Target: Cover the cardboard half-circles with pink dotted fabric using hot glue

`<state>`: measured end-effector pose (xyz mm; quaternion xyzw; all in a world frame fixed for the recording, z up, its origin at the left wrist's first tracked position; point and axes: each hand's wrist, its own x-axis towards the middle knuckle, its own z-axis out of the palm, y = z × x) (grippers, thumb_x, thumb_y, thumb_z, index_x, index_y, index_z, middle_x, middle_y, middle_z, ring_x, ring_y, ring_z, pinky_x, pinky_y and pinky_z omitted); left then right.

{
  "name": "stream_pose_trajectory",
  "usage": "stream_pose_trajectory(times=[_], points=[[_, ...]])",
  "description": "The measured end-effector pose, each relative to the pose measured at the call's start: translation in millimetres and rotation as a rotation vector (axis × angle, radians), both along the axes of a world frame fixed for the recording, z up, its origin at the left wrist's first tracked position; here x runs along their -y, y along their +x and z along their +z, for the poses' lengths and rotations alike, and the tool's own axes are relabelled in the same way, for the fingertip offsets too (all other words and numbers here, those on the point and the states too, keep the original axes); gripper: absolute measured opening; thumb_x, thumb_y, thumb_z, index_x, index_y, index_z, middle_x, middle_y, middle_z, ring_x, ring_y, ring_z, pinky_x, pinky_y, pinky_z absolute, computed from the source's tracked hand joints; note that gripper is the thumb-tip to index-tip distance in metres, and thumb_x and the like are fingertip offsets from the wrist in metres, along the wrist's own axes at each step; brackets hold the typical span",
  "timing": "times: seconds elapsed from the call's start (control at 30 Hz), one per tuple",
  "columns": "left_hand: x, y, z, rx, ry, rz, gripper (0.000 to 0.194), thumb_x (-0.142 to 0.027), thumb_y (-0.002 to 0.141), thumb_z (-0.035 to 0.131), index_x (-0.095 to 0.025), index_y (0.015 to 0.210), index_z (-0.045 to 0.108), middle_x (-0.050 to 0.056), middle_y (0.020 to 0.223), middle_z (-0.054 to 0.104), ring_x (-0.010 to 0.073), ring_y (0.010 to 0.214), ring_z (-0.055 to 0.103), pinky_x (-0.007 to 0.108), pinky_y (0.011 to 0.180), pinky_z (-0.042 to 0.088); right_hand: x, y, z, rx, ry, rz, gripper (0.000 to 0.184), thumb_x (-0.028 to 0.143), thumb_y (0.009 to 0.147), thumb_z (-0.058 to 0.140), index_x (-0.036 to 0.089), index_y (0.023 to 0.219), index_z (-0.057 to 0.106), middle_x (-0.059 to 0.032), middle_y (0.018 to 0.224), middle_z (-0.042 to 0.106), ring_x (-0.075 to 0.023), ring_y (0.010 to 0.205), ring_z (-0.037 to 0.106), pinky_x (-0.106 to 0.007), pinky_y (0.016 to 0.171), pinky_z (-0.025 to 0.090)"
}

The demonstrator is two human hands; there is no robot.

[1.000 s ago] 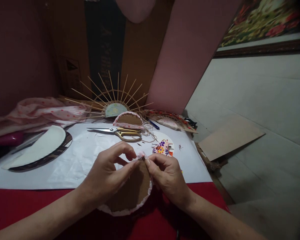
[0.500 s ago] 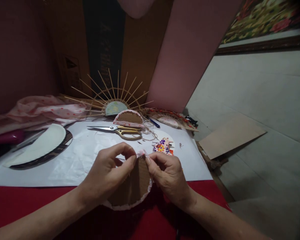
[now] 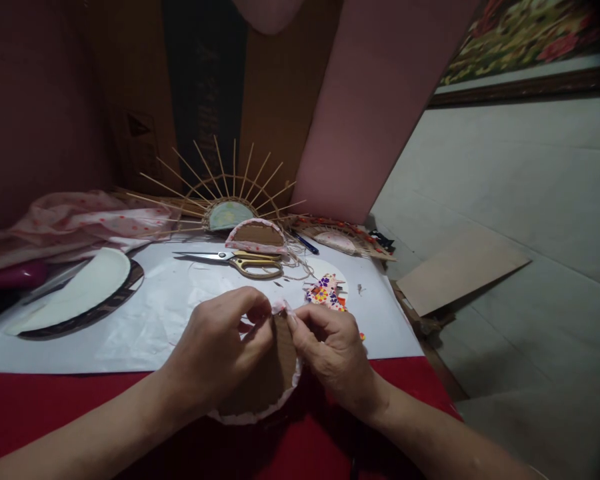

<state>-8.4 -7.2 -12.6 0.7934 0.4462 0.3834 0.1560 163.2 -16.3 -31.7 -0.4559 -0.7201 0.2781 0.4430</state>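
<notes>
Both hands hold a half-round piece of brown cardboard (image 3: 265, 380) over the near red cloth. Pale pink fabric is folded over its curved rim. My left hand (image 3: 220, 340) is closed, thumb and fingers pinching the fabric edge at the top corner. Just across from it, my right hand (image 3: 333, 350) pinches the same edge between thumb and forefinger. The fingers partly cover the corner and the straight side. Beyond lie gold-handled scissors (image 3: 253, 265) and a second fabric-edged cardboard half-round (image 3: 257, 235). Beside my right hand sits a scrap of flowered fabric (image 3: 325, 292).
A half-round with radiating sticks (image 3: 230, 215) stands at the back. Dotted pink cloth (image 3: 80, 217) and a white half-round pad (image 3: 87, 287) lie left. A blue pen (image 3: 307, 245) and a woven fan-shaped piece (image 3: 337, 239) are back right. A cardboard sheet (image 3: 465, 270) lies at right.
The left thumb has shifted slightly along the fabric edge, and the cardboard has tilted a little. Both hands keep their pinch at the corner.
</notes>
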Motion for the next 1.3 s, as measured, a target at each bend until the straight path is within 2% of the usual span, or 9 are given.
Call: stream_pose_trajectory(times=[0.1,0.27,0.43,0.63,0.73,0.83,1.07,1.2,1.3], points=[[-0.9,-0.3,-1.1,0.003,-0.003,0.028,0.012,-0.027,0.080,0.059,-0.020,0.070,0.059,0.001,0.065,0.063,0.0144,0.056,0.058,0.024,0.056,0.044,0.5,0.6,-0.3,-0.005,-0.012,0.011,0.030,0.030,0.090,0.049,0.015,0.070,0.065,0.0006,0.057,0.052,-0.0104,0.053,0.043,-0.024,0.052,0.035],[-2.9,-1.9,-1.8,0.044,-0.118,0.004,0.013,-0.029,0.082,0.057,-0.020,0.073,0.060,0.001,0.068,0.064,0.0140,0.056,0.058,0.023,0.055,0.044,0.2,0.7,0.6,-0.047,-0.058,0.030,0.029,0.031,0.090,0.050,0.014,0.072,0.065,0.0004,0.059,0.053,-0.0105,0.054,0.044,-0.024,0.052,0.035],[-3.5,2.2,-7.9,0.026,-0.095,0.002,0.012,-0.027,0.082,0.056,-0.018,0.076,0.062,0.003,0.071,0.067,0.0158,0.061,0.059,0.025,0.058,0.045,-1.4,-0.7,-0.2,-0.103,-0.134,0.046,0.031,0.035,0.090,0.050,0.014,0.072,0.064,0.0004,0.059,0.052,-0.0104,0.054,0.044,-0.024,0.051,0.035],[1.7,0.4,9.4,0.226,-0.277,-0.094,0.013,-0.029,0.084,0.054,-0.019,0.083,0.061,0.005,0.088,0.070,0.0177,0.079,0.064,0.025,0.063,0.049,-4.3,1.7,-5.6,-0.125,-0.141,0.041,0.030,0.035,0.090,0.051,0.015,0.072,0.063,0.0012,0.059,0.051,-0.0100,0.054,0.043,-0.023,0.052,0.035],[0.2,-3.1,16.3,0.320,-0.309,-0.041,0.014,-0.029,0.081,0.059,-0.019,0.090,0.063,0.005,0.092,0.069,0.0191,0.085,0.064,0.027,0.068,0.050,-4.9,2.5,-8.0,-0.136,-0.139,0.031,0.029,0.034,0.090,0.051,0.016,0.070,0.060,0.0024,0.058,0.048,-0.0093,0.053,0.040,-0.022,0.050,0.033],[-4.8,-3.3,14.7,0.418,-0.344,0.030,0.012,-0.028,0.079,0.060,-0.017,0.083,0.066,0.005,0.086,0.069,0.0197,0.083,0.064,0.029,0.071,0.049,-4.9,2.3,-8.7,-0.133,-0.138,0.023,0.030,0.035,0.091,0.050,0.017,0.068,0.058,0.0031,0.056,0.045,-0.0090,0.052,0.038,-0.022,0.048,0.031],[-11.3,-0.1,6.6,0.685,-0.884,-0.026,0.023,-0.034,0.070,0.074,-0.013,0.077,0.074,0.006,0.070,0.072,0.0147,0.062,0.061,0.024,0.058,0.045,-4.8,1.3,-7.2,-0.147,-0.157,0.064,0.028,0.034,0.090,0.051,0.015,0.071,0.061,0.0019,0.059,0.048,-0.0097,0.054,0.040,-0.023,0.050,0.032],[-13.9,-2.1,6.6,0.757,-1.010,-0.049,0.021,-0.030,0.064,0.080,-0.012,0.071,0.072,0.002,0.059,0.067,0.0109,0.052,0.056,0.021,0.051,0.042,-4.1,1.9,-7.2,-0.157,-0.182,0.103,0.029,0.035,0.090,0.051,0.015,0.070,0.060,0.0021,0.059,0.046,-0.0098,0.055,0.040,-0.023,0.050,0.033],[-14.2,-3.1,6.9,0.773,-1.020,-0.053,0.020,-0.028,0.063,0.081,-0.011,0.068,0.071,0.000,0.053,0.063,0.0080,0.047,0.052,0.018,0.046,0.038,-4.7,3.0,-7.3,-0.164,-0.192,0.109,0.031,0.036,0.090,0.051,0.015,0.069,0.059,0.0025,0.058,0.044,-0.0094,0.054,0.039,-0.023,0.048,0.031]])
